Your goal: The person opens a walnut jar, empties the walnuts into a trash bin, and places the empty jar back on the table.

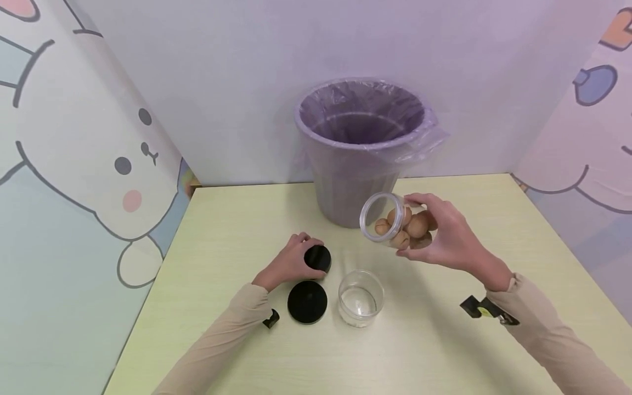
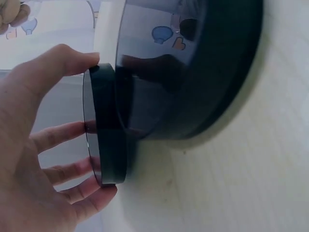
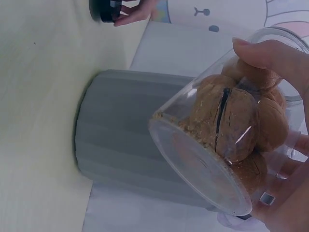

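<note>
Right hand (image 1: 444,233): wrapped round a clear plastic jar of walnuts (image 1: 397,222), tipped sideways in the air just in front of the bin
Left hand (image 1: 291,262): fingers gripping the small round black lid (image 1: 317,258) by its edge on the table
Bin: grey bucket with clear liner (image 1: 360,148), back of the pale yellow-green table (image 1: 222,230)
Big black lid (image 1: 307,302): flat, right beside the small one
Empty clear jar (image 1: 361,298): upright, next to it

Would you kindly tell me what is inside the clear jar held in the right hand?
Walnuts and crumbs fill the tilted jar; the right hand hides its far side.
</note>
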A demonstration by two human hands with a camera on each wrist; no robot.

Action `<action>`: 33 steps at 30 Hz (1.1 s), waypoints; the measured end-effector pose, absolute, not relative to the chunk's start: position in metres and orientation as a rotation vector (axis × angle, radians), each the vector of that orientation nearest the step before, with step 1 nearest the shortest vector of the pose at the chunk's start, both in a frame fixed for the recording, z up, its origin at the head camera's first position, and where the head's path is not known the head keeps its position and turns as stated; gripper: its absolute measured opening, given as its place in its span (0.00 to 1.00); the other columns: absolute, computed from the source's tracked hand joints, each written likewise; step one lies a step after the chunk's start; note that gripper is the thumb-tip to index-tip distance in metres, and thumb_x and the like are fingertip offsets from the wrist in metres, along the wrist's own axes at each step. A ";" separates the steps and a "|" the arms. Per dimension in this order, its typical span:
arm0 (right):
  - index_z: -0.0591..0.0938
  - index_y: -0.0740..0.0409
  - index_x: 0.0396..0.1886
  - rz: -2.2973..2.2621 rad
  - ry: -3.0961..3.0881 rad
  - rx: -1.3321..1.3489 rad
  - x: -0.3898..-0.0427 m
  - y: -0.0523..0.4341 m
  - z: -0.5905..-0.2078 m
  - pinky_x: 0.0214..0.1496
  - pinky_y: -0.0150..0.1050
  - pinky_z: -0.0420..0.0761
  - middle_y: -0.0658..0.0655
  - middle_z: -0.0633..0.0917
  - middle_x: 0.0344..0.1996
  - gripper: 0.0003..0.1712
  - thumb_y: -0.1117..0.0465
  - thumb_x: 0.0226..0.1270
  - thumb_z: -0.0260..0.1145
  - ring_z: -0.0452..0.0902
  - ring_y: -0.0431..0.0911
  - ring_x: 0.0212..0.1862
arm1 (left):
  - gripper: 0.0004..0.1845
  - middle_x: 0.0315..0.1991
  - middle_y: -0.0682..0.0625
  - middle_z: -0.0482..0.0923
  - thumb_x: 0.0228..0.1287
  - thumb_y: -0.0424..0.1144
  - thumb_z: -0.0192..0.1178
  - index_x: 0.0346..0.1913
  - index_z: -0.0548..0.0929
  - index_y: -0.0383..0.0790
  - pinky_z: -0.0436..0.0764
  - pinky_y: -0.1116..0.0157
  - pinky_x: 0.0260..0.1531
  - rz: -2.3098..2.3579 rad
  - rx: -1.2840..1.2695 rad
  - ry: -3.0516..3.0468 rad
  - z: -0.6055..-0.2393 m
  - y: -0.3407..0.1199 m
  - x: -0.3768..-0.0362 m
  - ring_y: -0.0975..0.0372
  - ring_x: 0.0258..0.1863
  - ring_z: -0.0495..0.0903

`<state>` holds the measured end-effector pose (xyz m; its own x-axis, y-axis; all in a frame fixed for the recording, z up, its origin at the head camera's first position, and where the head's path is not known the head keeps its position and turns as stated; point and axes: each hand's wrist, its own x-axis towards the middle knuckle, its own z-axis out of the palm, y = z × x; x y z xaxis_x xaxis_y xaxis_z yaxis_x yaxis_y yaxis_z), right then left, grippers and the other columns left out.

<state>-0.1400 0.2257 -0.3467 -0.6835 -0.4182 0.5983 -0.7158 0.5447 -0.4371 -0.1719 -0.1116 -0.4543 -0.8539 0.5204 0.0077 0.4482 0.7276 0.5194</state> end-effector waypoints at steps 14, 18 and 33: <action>0.73 0.60 0.59 0.920 -2.341 0.886 -0.139 0.233 -0.330 0.42 0.31 0.68 0.52 0.81 0.43 0.58 0.62 0.16 0.87 0.77 0.35 0.24 | 0.37 0.53 0.45 0.68 0.45 0.56 0.72 0.60 0.75 0.47 0.74 0.55 0.46 0.723 0.810 2.815 -0.460 -0.110 -0.175 0.54 0.49 0.64; 0.73 0.61 0.58 0.915 -2.344 0.852 -0.138 0.236 -0.325 0.36 0.26 0.70 0.52 0.80 0.46 0.58 0.62 0.15 0.87 0.75 0.35 0.27 | 0.37 0.54 0.44 0.68 0.46 0.58 0.71 0.60 0.75 0.47 0.73 0.54 0.47 0.710 0.800 2.842 -0.464 -0.110 -0.177 0.53 0.50 0.65; 0.73 0.60 0.58 0.880 -2.351 0.739 -0.138 0.252 -0.303 0.40 0.26 0.66 0.50 0.80 0.45 0.59 0.65 0.11 0.86 0.70 0.36 0.43 | 0.28 0.57 0.45 0.69 0.57 0.50 0.66 0.58 0.75 0.42 0.70 0.54 0.54 1.199 0.691 2.861 -0.430 -0.114 -0.193 0.54 0.55 0.67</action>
<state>-0.1377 0.2520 -0.3029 -0.7167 -0.3048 0.6273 -0.6418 0.6401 -0.4224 -0.1925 -0.1141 -0.4300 -0.9047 0.3776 0.1972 0.4053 0.6207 0.6711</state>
